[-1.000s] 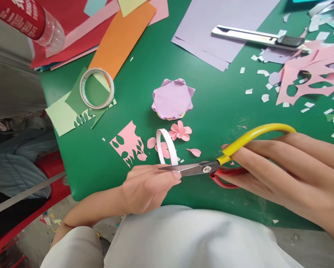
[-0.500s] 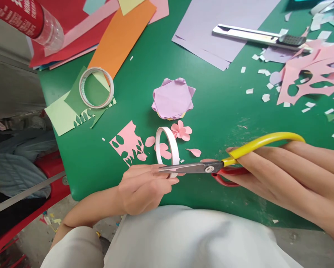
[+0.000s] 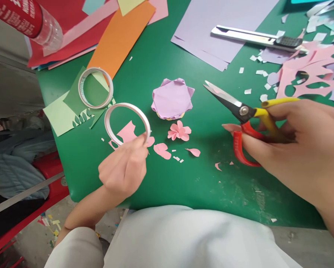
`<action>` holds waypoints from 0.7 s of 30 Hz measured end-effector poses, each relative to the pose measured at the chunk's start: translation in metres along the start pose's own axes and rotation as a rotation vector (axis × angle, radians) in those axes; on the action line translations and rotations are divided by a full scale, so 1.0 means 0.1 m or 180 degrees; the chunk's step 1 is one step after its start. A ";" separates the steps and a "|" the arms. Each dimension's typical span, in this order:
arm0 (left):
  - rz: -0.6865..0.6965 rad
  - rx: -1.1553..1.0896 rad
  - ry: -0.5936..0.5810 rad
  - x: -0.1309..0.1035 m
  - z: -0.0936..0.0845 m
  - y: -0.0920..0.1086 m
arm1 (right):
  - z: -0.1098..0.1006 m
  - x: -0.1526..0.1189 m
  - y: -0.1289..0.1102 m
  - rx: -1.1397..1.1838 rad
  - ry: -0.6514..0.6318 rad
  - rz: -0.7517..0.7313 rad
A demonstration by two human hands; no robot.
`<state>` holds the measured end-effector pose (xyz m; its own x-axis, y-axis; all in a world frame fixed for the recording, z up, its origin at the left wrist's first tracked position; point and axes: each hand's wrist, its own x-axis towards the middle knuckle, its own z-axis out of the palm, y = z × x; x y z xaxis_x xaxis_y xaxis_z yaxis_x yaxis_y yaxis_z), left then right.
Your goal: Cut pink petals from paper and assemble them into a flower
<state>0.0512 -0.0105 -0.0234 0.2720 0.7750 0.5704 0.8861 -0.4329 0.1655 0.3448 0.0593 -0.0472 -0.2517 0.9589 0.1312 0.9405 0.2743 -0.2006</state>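
Pinched in my left hand [image 3: 124, 167] is a roll of white tape [image 3: 141, 115], held by its right edge over a cut pink paper scrap [image 3: 128, 131]. My right hand [image 3: 292, 145] grips scissors [image 3: 243, 111] with a yellow and a red handle; their blades point up and left and lie nearly together. Between the hands, a small pink paper flower [image 3: 179, 131] rests below a layered lilac paper flower [image 3: 172, 98]. Loose pink petals [image 3: 163, 150] and tiny white bits [image 3: 176, 159] lie in front of it.
A second tape roll [image 3: 82, 87] lies on green paper [image 3: 58, 111] at the left. Behind are orange paper [image 3: 122, 37], lilac sheets [image 3: 208, 33], a box cutter [image 3: 247, 36] and a bottle [image 3: 30, 22]. Pink offcuts [image 3: 309, 70] cover the right side of the green table [image 3: 183, 190].
My left hand has moved left and up with the tape roll. The scissors, in my right hand, have come away from the tape and swung so their tips point up-left.
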 end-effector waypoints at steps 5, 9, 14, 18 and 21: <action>-0.0233 0.0473 -0.0391 -0.03 0.12 -0.06 | 0.01 0.01 -0.09 -0.0606 0.0417 -0.0377; -0.0148 0.0362 -0.0514 0.00 0.10 -0.05 | -0.04 0.00 -0.15 -0.0665 0.0363 -0.0525; 0.0285 -0.0371 -0.0353 0.09 0.04 0.04 | -0.04 0.00 -0.11 -0.0735 0.0465 -0.0850; 0.0430 -0.1050 -0.0540 0.09 0.02 0.11 | -0.01 0.01 -0.10 -0.0750 0.0633 -0.0973; 0.0617 -0.1263 -0.0412 0.08 0.02 0.15 | -0.01 -0.01 -0.19 -0.0041 0.0907 -0.1503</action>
<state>0.0672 -0.0098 -0.0183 0.4855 0.7027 0.5201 0.6091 -0.6987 0.3753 0.3277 0.0532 -0.0426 -0.5769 0.6736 0.4620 0.7435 0.6673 -0.0444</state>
